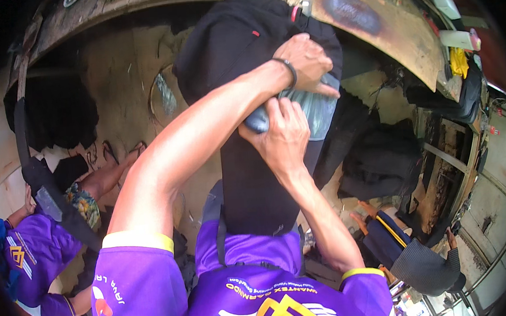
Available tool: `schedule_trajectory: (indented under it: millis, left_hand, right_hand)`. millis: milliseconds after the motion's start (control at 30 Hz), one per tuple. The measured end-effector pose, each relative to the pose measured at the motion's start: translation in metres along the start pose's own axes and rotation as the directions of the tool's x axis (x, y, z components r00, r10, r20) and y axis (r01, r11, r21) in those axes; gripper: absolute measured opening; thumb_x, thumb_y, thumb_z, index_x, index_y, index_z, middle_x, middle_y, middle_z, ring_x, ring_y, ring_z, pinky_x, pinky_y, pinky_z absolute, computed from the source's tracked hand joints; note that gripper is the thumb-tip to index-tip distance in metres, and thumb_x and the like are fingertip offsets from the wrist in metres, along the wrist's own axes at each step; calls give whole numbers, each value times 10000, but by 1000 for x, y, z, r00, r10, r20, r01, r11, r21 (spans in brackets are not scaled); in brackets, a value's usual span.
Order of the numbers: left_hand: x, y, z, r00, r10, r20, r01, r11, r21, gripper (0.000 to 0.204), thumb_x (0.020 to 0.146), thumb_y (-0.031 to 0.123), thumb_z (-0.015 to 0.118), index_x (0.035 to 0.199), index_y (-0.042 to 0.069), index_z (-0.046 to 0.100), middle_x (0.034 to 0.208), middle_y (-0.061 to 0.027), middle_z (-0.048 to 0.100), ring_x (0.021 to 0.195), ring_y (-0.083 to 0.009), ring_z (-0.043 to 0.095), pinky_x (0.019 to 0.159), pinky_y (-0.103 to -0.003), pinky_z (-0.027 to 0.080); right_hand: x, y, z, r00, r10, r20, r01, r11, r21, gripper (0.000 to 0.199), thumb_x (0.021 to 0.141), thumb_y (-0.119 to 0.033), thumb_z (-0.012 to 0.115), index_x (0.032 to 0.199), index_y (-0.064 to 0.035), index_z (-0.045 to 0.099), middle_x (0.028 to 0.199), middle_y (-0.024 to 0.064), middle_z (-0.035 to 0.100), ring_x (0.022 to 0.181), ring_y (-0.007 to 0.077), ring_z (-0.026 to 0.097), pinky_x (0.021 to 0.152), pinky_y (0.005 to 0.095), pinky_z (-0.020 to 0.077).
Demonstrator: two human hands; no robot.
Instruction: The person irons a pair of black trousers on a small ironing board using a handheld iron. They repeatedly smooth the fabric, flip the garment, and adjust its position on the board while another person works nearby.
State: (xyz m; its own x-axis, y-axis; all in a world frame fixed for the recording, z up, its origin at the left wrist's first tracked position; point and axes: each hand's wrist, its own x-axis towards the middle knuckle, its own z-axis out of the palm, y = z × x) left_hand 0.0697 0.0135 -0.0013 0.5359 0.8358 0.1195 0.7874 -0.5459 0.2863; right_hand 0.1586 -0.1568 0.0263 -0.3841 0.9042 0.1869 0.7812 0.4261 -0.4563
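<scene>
A black cloth garment [238, 33] with small red tabs lies over a dark padded board that reaches toward my lap. Across it stretches a clear, shiny plastic sheet [318, 118]; whether it is a bag, I cannot tell. My left hand [305, 60], wearing a dark wristband, crosses over to the right and curls at the plastic's upper edge, its thumb lying along it. Just below, my right hand [283, 126] has its fingers bent over the plastic. By its thumb bulges a smooth, dark, rounded shape [256, 121] whose kind is unclear.
A wooden bench [399, 30] with a scorched patch curves along the far side. Black cloth piles [379, 161] lie at the right and dark cloth [53, 110] at the left. One person in purple [42, 255] sits at left, another in dark clothes [425, 266] at lower right.
</scene>
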Motion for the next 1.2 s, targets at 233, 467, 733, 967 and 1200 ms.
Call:
schedule_trajectory:
  millis: [233, 467, 733, 967, 1200]
  left_hand:
    - [-3, 6, -2, 998, -64, -19, 64, 998, 17, 773, 850, 902, 592, 797, 160, 801, 803, -92, 773, 881, -256, 767, 838, -420, 507]
    - [-1, 9, -1, 995, -104, -11, 104, 993, 62, 807, 828, 923, 584, 813, 149, 810, 841, -81, 792, 900, -241, 772, 850, -414, 508]
    - [-3, 16, 0, 989, -148, -12, 148, 983, 109, 786, 836, 906, 595, 879, 161, 841, 874, -86, 806, 948, -240, 785, 872, -417, 513]
    - [-3, 12, -5, 984, -179, 14, 177, 980, 93, 795, 828, 912, 603, 903, 161, 852, 921, -108, 809, 934, -244, 784, 866, -411, 516]
    - [4, 36, -4, 989, -67, -129, 84, 987, 136, 771, 837, 886, 632, 861, 134, 799, 934, -107, 791, 1034, -218, 748, 907, -443, 498]
  right_hand:
    - [-90, -31, -8, 972, -221, 77, 213, 972, 96, 496, 727, -355, 936, 1055, -54, 719, 950, 101, 626, 880, 300, 619, 761, 423, 505]
    - [-26, -4, -25, 995, -83, 52, 83, 997, 0, 517, 742, -339, 909, 1101, -51, 673, 962, 144, 633, 889, 335, 618, 753, 475, 488]
    - [-94, -18, -33, 974, -157, 163, 110, 958, 264, 444, 706, -300, 915, 1024, -70, 706, 896, 102, 624, 829, 310, 628, 722, 467, 502]
    - [-112, -19, -27, 985, -160, 61, 156, 985, 69, 445, 730, -304, 907, 1048, -60, 712, 977, 101, 637, 924, 304, 643, 778, 441, 520]
    - [-226, -37, -36, 972, 78, 224, -118, 979, 168, 505, 738, -385, 960, 1062, -81, 718, 988, 67, 657, 896, 271, 645, 764, 404, 501]
